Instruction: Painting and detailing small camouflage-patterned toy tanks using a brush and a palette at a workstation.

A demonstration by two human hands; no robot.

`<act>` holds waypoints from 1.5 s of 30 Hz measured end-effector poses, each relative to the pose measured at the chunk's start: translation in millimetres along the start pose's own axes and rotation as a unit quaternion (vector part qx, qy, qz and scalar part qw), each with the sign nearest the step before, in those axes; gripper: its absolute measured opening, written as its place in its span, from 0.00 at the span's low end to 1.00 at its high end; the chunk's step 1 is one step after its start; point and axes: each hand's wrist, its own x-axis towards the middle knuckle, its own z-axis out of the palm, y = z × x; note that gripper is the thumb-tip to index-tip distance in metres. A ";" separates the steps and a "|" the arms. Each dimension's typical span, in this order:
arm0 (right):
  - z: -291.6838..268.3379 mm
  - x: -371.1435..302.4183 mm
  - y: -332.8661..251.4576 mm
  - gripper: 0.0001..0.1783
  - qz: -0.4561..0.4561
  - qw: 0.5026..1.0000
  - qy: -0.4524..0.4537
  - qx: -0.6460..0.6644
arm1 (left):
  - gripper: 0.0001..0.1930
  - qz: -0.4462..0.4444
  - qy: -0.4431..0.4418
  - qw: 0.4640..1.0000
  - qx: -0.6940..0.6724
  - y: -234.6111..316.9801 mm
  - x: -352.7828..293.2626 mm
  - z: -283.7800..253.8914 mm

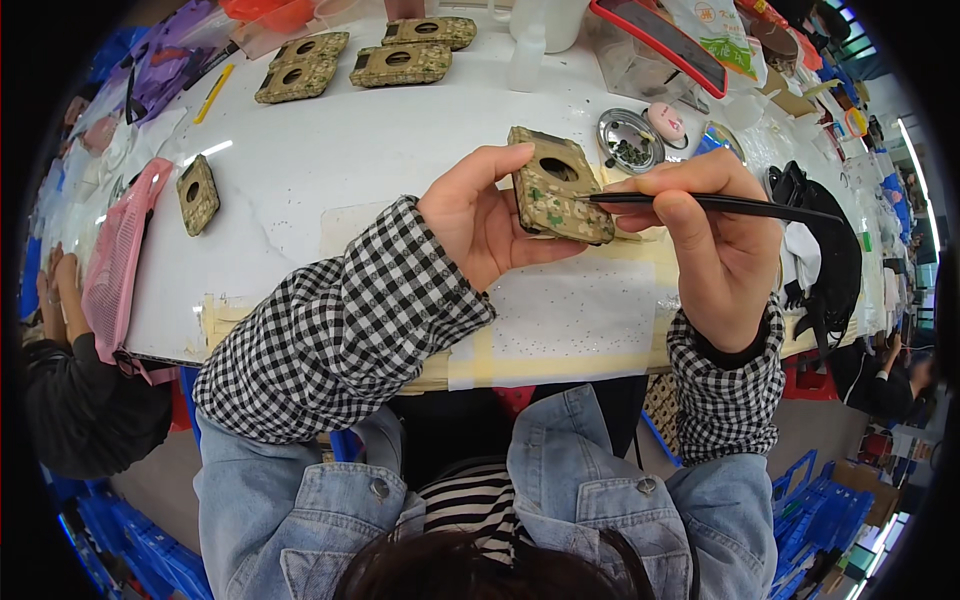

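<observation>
My left hand (475, 210) grips a small camouflage-patterned case (550, 208) with an oval hole, tilted above the table. Its thumb presses the top edge, and the other fingers wrap behind and below. In my right hand (718, 245) is a pair of black tweezers (745, 204), pinched between thumb and fingers. The tweezers' tip meets the case's face just below the hole; whether it holds a tiny piece is too small to tell. Right of the case, a round metal dish (603, 140) contains small dark and green bits. Under my hands lies a white sheet (570, 325) dotted with dark specks.
Several matching cases (400, 64) lie at the back left, and a single case (197, 195) rests farther left. A pink mesh bag (125, 260) hangs at the left edge. Back right are a red-framed phone (665, 45) and a small bottle (527, 58). A black bag (825, 245) sits right.
</observation>
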 end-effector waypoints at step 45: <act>0.6 -2.2 0.9 0.10 0.005 1.000 0.006 -0.001 | 0.26 0.000 0.015 1.000 0.019 -0.1 -0.7 2.5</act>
